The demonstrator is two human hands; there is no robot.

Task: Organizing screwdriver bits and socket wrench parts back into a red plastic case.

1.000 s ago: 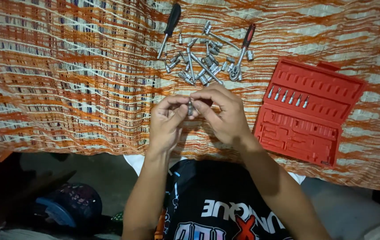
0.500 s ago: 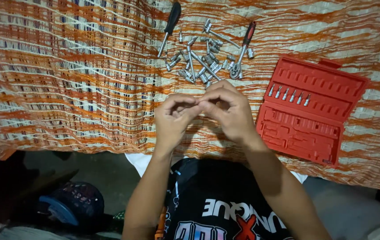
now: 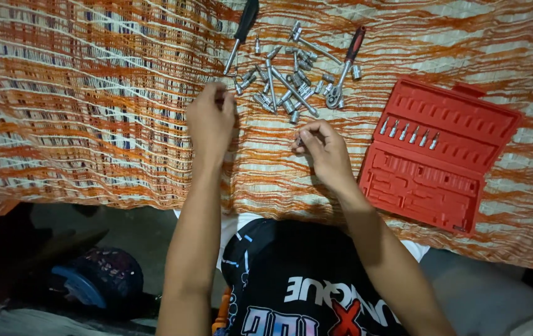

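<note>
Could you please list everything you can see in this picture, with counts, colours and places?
Cloth: one, orange and white weave, under everything.
Case: one, red, open, at right.
Bits: six, silver, in a row in the case.
Screwdriver: one, black handle, top centre.
Ratchet: one, red and black handle, top centre.
Sockets: loose pile, silver, count unclear.
Helmet: one, dark blue, lower left.
Left hand: at the pile's edge.
Right hand: pinching a small metal piece.
</note>
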